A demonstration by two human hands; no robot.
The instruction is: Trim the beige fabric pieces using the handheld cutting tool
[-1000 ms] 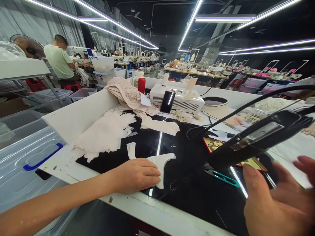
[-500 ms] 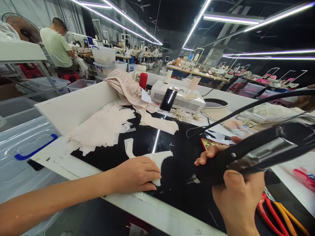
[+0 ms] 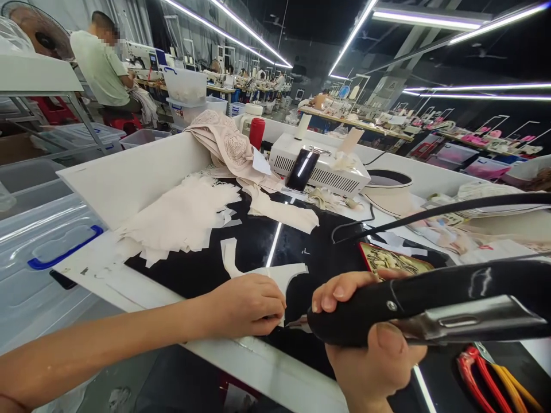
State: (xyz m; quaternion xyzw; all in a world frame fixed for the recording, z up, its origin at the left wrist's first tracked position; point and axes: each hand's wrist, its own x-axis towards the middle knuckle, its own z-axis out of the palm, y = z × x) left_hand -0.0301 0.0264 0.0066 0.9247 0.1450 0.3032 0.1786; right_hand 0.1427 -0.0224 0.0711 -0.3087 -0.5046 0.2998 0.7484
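Note:
My left hand (image 3: pixel 253 304) is closed on the near end of a pale curved fabric piece (image 3: pixel 288 276), which lies on the black board (image 3: pixel 327 246). My right hand (image 3: pixel 365 355) is wrapped round a black hand tool (image 3: pixel 447 292) with a metal lever and a cord. The tool's narrow metal tip (image 3: pixel 299 324) points left, close beside the fabric edge at my left fingers; whether they touch is unclear. Behind my left hand lies a heap of pale cut pieces (image 3: pixel 176 221).
Red-handled scissors (image 3: pixel 473 373) and an orange-handled tool lie at the right. A red tray (image 3: pixel 396 261) of small pieces, a phone (image 3: pixel 302 169) and a white machine (image 3: pixel 322 166) stand further back. A person (image 3: pixel 101 69) sits at the far left.
My right hand has brought the black tool left, its tip now near the fabric. My left fingers have curled in more at the fabric's near end. The view has shifted slightly.

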